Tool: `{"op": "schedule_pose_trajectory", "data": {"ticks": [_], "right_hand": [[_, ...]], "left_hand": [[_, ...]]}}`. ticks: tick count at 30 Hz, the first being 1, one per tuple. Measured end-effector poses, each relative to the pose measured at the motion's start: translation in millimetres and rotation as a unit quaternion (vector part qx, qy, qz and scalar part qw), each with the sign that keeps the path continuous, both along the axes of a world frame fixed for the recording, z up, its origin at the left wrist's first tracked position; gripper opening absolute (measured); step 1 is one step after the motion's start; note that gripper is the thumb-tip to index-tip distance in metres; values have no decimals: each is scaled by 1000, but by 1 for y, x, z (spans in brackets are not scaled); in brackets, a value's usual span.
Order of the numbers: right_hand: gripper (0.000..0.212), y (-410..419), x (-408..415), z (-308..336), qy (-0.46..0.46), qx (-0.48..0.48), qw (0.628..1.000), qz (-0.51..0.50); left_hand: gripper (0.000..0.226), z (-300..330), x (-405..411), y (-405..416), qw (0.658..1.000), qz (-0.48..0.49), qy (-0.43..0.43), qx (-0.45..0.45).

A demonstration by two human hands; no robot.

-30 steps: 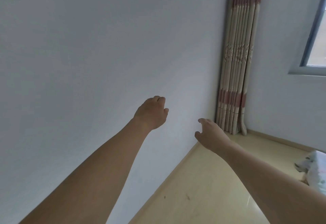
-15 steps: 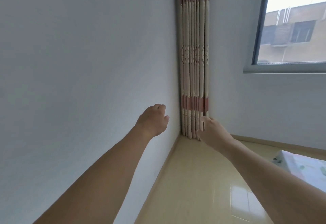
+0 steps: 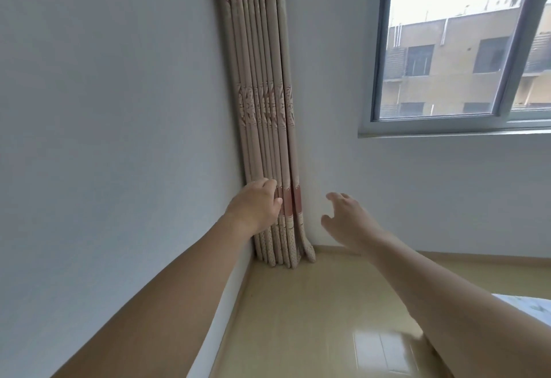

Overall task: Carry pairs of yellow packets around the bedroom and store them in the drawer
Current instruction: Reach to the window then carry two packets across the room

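While both bare arms reach toward the room's corner, the left hand (image 3: pixel 256 206) hangs loosely curled before the pleated beige-and-red curtain (image 3: pixel 265 127); the right hand (image 3: pixel 346 218) is spread, holding nothing. No yellow packets or drawer show: seemingly between trips, fetching next.

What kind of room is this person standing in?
Probably a bedroom corner in a flat: a gathered curtain hangs beside a window facing another building, and a patterned bed edge shows at the lower right.

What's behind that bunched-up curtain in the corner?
The curtain hangs bunched where two white walls meet. Its folds cover the corner itself, so anything tucked behind them is hidden.
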State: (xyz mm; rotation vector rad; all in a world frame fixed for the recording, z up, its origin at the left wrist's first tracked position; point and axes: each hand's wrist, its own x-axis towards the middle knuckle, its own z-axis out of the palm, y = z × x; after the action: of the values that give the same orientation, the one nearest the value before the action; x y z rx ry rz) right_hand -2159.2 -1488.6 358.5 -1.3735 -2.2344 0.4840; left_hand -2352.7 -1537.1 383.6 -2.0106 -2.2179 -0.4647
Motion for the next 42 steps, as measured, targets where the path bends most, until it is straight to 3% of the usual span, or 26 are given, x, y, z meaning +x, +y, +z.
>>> {"op": "schedule_pose_trajectory", "data": {"ticks": [10, 18, 25, 32, 42], "right_hand": [[55, 261, -41, 14, -24, 8, 994, -106], [54, 430, -20, 14, -30, -7, 985, -171], [51, 590, 57, -13, -31, -26, 970, -240], [49, 732, 176, 11, -14, -6, 943, -333], [56, 877, 328, -4, -27, -47, 884, -464]], "left_hand": [[51, 33, -73, 283, 997, -75, 16, 18], [55, 17, -38, 493, 991, -133, 1, -29], [56, -5, 45, 675, 981, -191, 8, -34], [50, 16, 165, 850, 962, -273, -7, -8], [50, 0, 350, 1036, 902, -430, 15, -29]]}}
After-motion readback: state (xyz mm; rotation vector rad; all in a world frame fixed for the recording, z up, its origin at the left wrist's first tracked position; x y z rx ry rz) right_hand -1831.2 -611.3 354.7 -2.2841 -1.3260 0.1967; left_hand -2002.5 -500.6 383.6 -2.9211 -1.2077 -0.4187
